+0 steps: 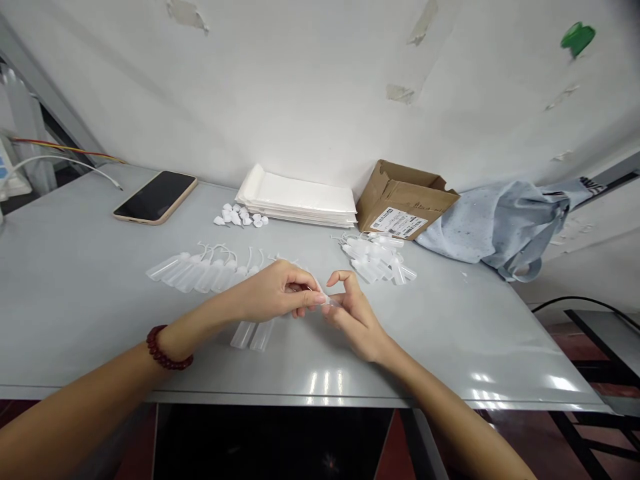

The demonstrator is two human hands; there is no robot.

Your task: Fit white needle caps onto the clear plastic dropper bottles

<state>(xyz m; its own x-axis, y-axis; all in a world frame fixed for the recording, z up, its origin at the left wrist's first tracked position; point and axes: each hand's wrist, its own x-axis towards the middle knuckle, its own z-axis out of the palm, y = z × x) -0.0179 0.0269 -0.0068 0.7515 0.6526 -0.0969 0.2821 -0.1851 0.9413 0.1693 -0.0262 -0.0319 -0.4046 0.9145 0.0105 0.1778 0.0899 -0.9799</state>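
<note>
Above the middle of the table, my left hand [290,291] and my right hand [356,319] meet at one small translucent plastic tube [329,301]. The thumb and finger of my left hand pinch its upper end, where a whitish part shows. My right hand grips the other end, its index finger raised and curled; most of the tube is hidden by fingers. Behind and left of my left hand lies a row of clear tubes [193,275] with white caps and thin white loops. Two plain clear tubes [251,335] stick out below my left wrist. More capped tubes [376,259] are piled beyond my right hand.
Small white caps [240,215] lie in a heap before a stack of white padded envelopes [300,195]. An open cardboard box [404,200] leans beside a light-blue cloth bag [493,227]. A phone [156,196] lies at the back left of the grey table [75,300].
</note>
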